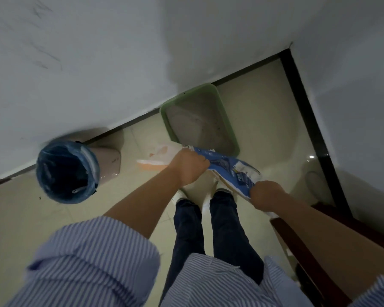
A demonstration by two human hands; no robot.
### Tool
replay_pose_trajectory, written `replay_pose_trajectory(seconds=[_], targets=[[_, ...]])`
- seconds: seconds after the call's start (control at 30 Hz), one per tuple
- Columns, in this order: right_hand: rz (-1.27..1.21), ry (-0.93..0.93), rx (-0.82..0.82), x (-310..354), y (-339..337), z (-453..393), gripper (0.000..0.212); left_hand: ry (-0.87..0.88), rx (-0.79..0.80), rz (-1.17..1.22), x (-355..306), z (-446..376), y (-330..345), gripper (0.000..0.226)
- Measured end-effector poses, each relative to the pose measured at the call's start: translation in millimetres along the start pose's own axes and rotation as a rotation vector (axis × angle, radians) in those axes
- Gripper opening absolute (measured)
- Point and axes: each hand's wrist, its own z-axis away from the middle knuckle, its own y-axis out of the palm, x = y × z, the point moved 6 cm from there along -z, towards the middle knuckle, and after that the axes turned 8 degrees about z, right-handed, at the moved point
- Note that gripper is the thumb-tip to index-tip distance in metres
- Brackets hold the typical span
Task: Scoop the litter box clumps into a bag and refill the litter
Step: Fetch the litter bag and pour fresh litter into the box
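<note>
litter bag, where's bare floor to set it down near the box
Bare tile lies right of the green litter box, up to the black baseboard, and between the blue-lined trash bin and the person's legs. It is crowded left of the box, where an orange-and-white item lies. Both hands grip the litter bag.

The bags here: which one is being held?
The blue litter bag, gripped by left hand and right hand; the bin's blue liner is untouched.

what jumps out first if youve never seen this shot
Both hands, left and right, grip a blue-and-white litter bag at centre, just short of the green litter box by the wall. At left stands a bin with a blue liner.
</note>
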Motion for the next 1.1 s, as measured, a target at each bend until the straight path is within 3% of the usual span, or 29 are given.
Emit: replay_pose_trajectory(seconds=[0.03, 0.2, 0.27, 0.37, 0.67, 0.8, 0.97, 1.1], targets=[[-0.011, 0.019, 0.031, -1, 2, 1, 0.034, -0.021, 0.054, 0.018, 0, -3, 6, 0.016], [-0.011, 0.076, 0.135, -8, 14, 5, 0.036, 0.056, -0.138, 0.064, -6, -22, 23, 0.036], [-0.09, 0.087, 0.158, -11, 18, 4, 0.037, -0.023, -0.04, 0.057, -12, -17, 17, 0.02], [-0.247, 0.104, 0.196, -14, 22, 5, 0.037, -0.145, 0.059, 0.142, -10, -24, 34, 0.032], [-0.325, 0.15, 0.284, -14, 24, 3, 0.037, -0.264, 0.053, 0.225, -2, -26, 33, 0.036], [-0.373, 0.191, 0.326, -20, 26, -2, 0.016, -0.291, 0.06, 0.249, 2, -27, 36, 0.035], [-0.469, 0.257, 0.317, -16, 14, -2, 0.041, -0.315, 0.07, 0.308, 10, -26, 46, 0.036], [-0.437, 0.221, 0.351, -15, 11, -2, 0.034, -0.333, 0.084, 0.334, 12, -27, 52, 0.035]])
